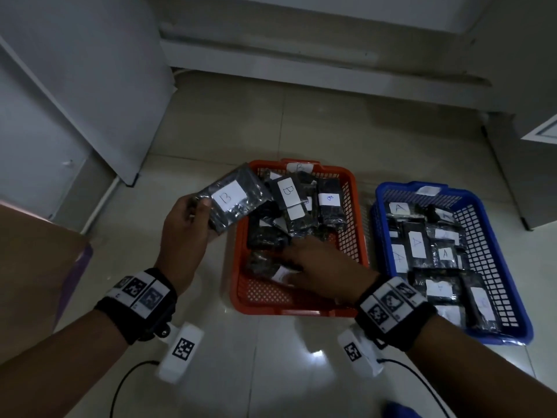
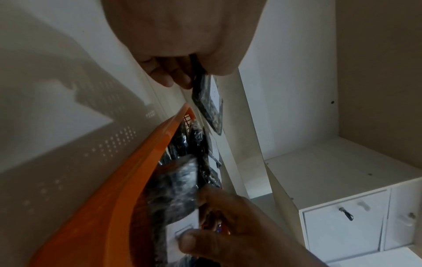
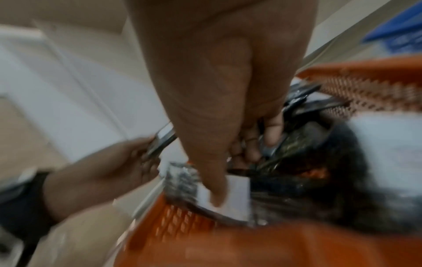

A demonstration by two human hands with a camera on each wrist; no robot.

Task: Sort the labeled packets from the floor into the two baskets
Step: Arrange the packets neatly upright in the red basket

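Observation:
My left hand [image 1: 199,218] holds a dark packet labelled B [image 1: 238,197] by its near end, raised over the left rim of the orange basket [image 1: 289,310]. The left wrist view shows this packet [image 2: 210,103] edge-on between thumb and fingers. My right hand [image 1: 301,260] reaches inside the orange basket and grips another dark packet [image 1: 265,267], with the thumb pressed on its white label [image 3: 235,195]. Several B packets lie in the orange basket. To the right, the blue basket [image 1: 494,267] holds several packets labelled A.
A white cabinet [image 1: 90,101] stands at the left and a brown cardboard box [image 1: 30,267] at the lower left. White furniture [image 1: 301,55] runs along the back, with another white unit [image 1: 536,131] at the right. Pale floor tiles [image 1: 271,372] lie in front of the baskets.

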